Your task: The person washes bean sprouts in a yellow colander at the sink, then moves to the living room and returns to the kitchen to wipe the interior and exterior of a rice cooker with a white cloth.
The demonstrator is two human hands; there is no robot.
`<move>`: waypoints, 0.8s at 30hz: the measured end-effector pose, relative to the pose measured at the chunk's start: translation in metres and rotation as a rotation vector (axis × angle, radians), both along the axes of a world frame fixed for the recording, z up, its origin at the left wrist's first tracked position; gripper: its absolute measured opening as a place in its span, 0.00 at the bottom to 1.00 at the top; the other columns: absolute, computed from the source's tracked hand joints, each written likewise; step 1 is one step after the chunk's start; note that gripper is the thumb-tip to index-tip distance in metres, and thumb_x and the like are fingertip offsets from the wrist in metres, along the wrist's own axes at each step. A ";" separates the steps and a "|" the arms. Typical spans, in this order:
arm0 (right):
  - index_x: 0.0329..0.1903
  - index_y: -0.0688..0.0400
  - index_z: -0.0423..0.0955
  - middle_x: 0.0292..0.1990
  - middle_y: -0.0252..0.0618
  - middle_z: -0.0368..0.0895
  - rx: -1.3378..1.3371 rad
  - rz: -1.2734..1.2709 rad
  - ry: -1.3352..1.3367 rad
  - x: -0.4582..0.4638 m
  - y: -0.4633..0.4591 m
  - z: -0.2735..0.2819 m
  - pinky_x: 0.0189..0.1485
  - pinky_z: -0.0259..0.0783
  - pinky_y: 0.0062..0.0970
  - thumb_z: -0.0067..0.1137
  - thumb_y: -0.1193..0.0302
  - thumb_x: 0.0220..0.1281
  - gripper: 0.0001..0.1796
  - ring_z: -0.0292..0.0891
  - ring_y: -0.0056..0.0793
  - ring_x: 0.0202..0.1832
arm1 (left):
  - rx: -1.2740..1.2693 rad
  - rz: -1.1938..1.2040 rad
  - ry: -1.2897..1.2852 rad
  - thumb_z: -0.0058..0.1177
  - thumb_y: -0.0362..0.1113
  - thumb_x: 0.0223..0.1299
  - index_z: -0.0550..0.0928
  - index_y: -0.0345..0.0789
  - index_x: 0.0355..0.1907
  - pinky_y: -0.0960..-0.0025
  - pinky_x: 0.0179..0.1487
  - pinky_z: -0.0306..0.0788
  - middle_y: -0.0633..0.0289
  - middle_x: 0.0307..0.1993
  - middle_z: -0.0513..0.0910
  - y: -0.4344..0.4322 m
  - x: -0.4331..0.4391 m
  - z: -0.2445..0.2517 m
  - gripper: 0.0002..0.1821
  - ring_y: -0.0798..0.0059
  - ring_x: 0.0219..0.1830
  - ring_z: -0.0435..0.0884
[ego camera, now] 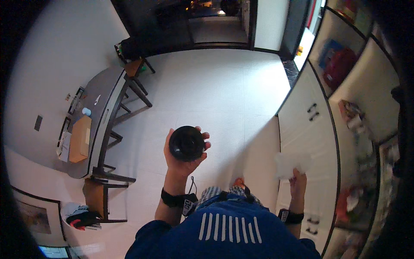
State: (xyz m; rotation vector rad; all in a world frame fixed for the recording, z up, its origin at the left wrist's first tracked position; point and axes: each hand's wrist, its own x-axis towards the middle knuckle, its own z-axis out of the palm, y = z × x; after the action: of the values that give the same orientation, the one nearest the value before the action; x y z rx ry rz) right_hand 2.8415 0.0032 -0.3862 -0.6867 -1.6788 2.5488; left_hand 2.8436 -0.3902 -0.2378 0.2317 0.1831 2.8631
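Observation:
In front of my body, my left hand [185, 163] grips a round black object [186, 143] from below, its fingers curled along the right side. What the object is exactly cannot be told; its face is dark and glossy. Over on the right, beside the pale cabinet doors, my right hand [298, 181] pinches a thin whitish sheet [291, 164], perhaps tissue or cloth, blurred and hard to tell from the doors behind it. Both wrists wear black straps with small devices.
A grey table [108, 84] along the left wall bears a cardboard box [80, 139] and a small light-blue item [86, 111]. Wooden chairs [94, 197] stand beside it. Pale cabinet doors [302, 136] and filled open shelves [362, 155] line the right. Dark-framed glass doors [220, 29] lie ahead.

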 end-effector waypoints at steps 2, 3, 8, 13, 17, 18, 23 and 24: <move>0.49 0.62 0.70 0.38 0.33 0.77 0.092 0.110 0.026 -0.084 -0.020 0.011 0.35 0.70 0.21 0.58 0.71 0.56 0.17 0.73 0.22 0.36 | -0.038 0.075 -0.084 0.38 0.59 0.60 0.64 0.29 0.53 0.56 0.43 0.78 0.46 0.48 0.66 -0.009 -0.041 -0.003 0.33 0.54 0.49 0.70; 0.48 0.62 0.70 0.38 0.33 0.77 0.129 0.194 0.069 -0.127 -0.030 0.016 0.35 0.70 0.21 0.58 0.71 0.56 0.16 0.73 0.21 0.36 | -0.007 0.082 -0.105 0.39 0.58 0.61 0.65 0.29 0.53 0.56 0.44 0.78 0.46 0.47 0.66 -0.014 -0.065 -0.009 0.32 0.54 0.49 0.70; 0.46 0.63 0.70 0.39 0.34 0.77 0.151 0.506 0.162 -0.325 -0.080 0.015 0.37 0.70 0.23 0.58 0.71 0.57 0.15 0.72 0.20 0.36 | -0.192 0.264 -0.318 0.40 0.58 0.59 0.71 0.29 0.52 0.54 0.43 0.78 0.44 0.47 0.73 -0.043 -0.198 -0.050 0.33 0.52 0.46 0.76; 0.52 0.61 0.65 0.41 0.34 0.75 0.050 0.424 0.116 -0.468 -0.092 0.005 0.42 0.69 0.21 0.56 0.74 0.57 0.20 0.71 0.19 0.39 | -0.543 0.360 -0.402 0.39 0.59 0.58 0.74 0.33 0.49 0.53 0.35 0.79 0.45 0.39 0.79 -0.073 -0.379 -0.073 0.31 0.52 0.40 0.80; 0.50 0.61 0.68 0.40 0.32 0.75 -0.025 0.298 0.080 -0.537 -0.083 -0.005 0.43 0.69 0.21 0.55 0.77 0.56 0.17 0.72 0.19 0.40 | -0.521 0.205 -0.426 0.38 0.60 0.59 0.75 0.33 0.49 0.53 0.35 0.80 0.47 0.39 0.79 -0.074 -0.524 -0.077 0.31 0.53 0.41 0.80; 0.49 0.62 0.69 0.42 0.33 0.76 -0.061 0.229 0.104 -0.562 -0.074 -0.013 0.44 0.68 0.21 0.53 0.79 0.55 0.17 0.72 0.20 0.41 | -0.495 0.115 -0.364 0.39 0.60 0.59 0.74 0.32 0.49 0.52 0.36 0.80 0.45 0.40 0.79 -0.059 -0.565 -0.086 0.32 0.52 0.42 0.80; 0.48 0.62 0.70 0.39 0.34 0.76 -0.070 -0.005 0.118 -0.653 -0.053 -0.063 0.41 0.69 0.19 0.52 0.79 0.52 0.17 0.72 0.19 0.38 | -0.530 -0.176 -0.144 0.39 0.57 0.60 0.71 0.28 0.51 0.49 0.38 0.79 0.40 0.43 0.76 -0.003 -0.748 -0.134 0.32 0.47 0.46 0.77; 0.46 0.61 0.70 0.35 0.31 0.75 -0.064 -0.014 0.062 -0.682 -0.044 -0.078 0.35 0.68 0.16 0.53 0.79 0.53 0.15 0.70 0.17 0.32 | -0.529 -0.185 -0.106 0.39 0.57 0.60 0.71 0.28 0.51 0.49 0.39 0.79 0.40 0.43 0.76 0.015 -0.789 -0.149 0.32 0.47 0.47 0.76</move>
State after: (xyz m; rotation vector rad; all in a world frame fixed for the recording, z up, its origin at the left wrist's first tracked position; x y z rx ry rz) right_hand 2.1597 -0.0409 -0.4646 -0.6136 -1.5759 2.5959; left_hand 2.0543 -0.3751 -0.3872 -0.0094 0.8311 2.5233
